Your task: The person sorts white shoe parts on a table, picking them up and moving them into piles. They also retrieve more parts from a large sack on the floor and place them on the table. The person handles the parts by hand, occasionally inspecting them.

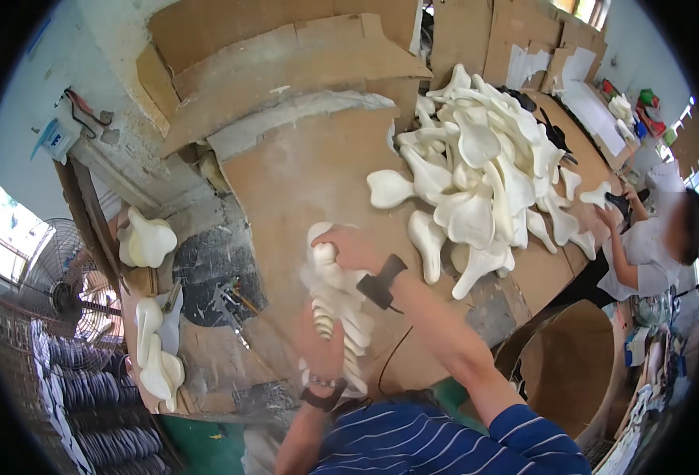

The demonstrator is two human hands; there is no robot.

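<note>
White moulded pieces, nested into a stack (338, 317), lie between both hands with the long axis running from 12 to 6 o'clock: the right hand (353, 247) closes over the top end, and the left hand (319, 344) grips the lower part from the 9 o'clock side. From the hands, a loose heap of the same white pieces (484, 174) lies at 2 o'clock, nearer the right arm, on the brown cardboard-covered bench (302, 182). Open bench surface lies at 12 o'clock; at 9 o'clock more white pieces (155, 356) line the bench edge, and at 3 o'clock another person's hands (615, 207) work.
</note>
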